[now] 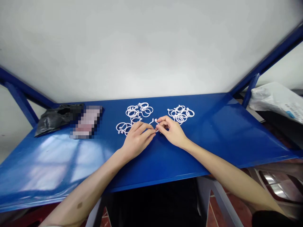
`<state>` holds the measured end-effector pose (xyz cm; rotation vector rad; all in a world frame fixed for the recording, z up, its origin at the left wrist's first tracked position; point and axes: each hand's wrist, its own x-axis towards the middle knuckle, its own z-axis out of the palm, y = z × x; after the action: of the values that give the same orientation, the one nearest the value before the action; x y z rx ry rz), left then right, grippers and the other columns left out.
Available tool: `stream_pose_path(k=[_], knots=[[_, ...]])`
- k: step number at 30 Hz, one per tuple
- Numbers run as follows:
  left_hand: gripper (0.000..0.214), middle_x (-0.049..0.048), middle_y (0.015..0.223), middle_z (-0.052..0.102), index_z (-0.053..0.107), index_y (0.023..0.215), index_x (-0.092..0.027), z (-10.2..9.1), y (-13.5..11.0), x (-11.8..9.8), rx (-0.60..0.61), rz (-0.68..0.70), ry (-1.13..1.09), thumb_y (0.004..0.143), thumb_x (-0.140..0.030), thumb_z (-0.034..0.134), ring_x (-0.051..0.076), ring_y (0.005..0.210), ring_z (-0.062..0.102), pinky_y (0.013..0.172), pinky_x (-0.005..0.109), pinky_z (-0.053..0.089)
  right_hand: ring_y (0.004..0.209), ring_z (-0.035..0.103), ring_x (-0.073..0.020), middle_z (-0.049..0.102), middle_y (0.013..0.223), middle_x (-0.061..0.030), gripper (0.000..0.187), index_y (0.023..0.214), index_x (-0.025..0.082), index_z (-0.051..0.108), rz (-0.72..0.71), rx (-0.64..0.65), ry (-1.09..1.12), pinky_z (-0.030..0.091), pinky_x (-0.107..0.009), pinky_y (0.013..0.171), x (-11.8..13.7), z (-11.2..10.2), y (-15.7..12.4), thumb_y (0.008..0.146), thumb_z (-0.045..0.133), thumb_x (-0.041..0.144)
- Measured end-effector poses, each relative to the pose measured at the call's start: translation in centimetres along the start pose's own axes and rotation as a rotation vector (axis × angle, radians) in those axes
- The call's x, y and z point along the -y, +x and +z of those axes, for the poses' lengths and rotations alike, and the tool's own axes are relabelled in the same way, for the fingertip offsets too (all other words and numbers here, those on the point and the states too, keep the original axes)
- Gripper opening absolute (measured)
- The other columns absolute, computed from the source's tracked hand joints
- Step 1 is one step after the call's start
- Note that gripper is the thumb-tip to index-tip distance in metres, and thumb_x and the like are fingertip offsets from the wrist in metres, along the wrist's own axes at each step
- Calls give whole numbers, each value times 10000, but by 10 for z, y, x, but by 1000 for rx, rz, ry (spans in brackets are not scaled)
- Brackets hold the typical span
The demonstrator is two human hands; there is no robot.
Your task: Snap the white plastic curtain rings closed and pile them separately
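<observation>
So both hands are in on one white plastic ring (pixel 155 120), the shower-curtain sort with little knobs on the ends, and I'll place everything off that. It's up between the fingertips over the blue table (pixel 189 157). The right hand (pixel 174 130) has it in a thumb-and-finger pinch near one knob, other fingers curled under. The left hand (pixel 139 135) is nearly closed too, fingertips pinching at the near side, though the fingers hide most of the loop, so I can't tell exactly how much it's gripping.

Key bit imo: the two knobs sit close but look apart, with the gap facing away from the person. It's round, so no real long axis. Neither hand is clearly nearer, they've got a side each, but the right fingers are closest to the knobs.

Loose rings (pixel 132 115) lie left of and beyond the held one, and a tangled pile (pixel 181 117) is off to its right. Way left: a black plastic bag (pixel 55 119).
</observation>
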<state>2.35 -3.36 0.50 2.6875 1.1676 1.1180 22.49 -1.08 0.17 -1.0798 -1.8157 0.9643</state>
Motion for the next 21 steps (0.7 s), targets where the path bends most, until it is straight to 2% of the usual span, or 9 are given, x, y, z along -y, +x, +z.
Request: stream_pose_path(k=[4,7,11,15,21], knots=[[214,82,1116,665,670,1145,-231,-1,0,-4,-112,-228,-66,939,-278,631,200,984,642,872,362,534,778,733,-157,755,868,-1,135,1073,230,585,-101,-38,-83,560,-286,711,2,-4,-3,960,597,302],[175,51,1006,710,682,1087,-219,-1,0,-4,-65,-384,-171,947,-304,619,165,834,651,783,312,538,768,717,-151,746,895,-13,119,1053,230,623,-200,-20,-177,555,-270,683,5,-5,-6,975,595,316],[151,15,868,747,726,954,-228,-1,2,-4,19,-495,-315,949,-330,615,149,732,639,720,275,513,814,705,-157,741,927,-30,112,1007,226,666,-308,30,-228,557,-282,721,7,-5,-8,1000,574,290],[172,12,850,756,749,903,-235,-5,1,-7,13,-490,-341,944,-324,608,155,742,664,721,272,508,875,710,-173,756,962,-48,124,1013,216,686,-419,44,-221,576,-318,782,9,-6,-10,1009,572,265],[141,-1,786,726,751,848,-245,-7,-2,-8,-5,-370,-270,917,-234,628,138,713,651,728,254,510,875,703,-178,761,969,-57,195,1033,211,702,-522,114,-280,595,-336,789,10,-7,-14,1036,512,252]])
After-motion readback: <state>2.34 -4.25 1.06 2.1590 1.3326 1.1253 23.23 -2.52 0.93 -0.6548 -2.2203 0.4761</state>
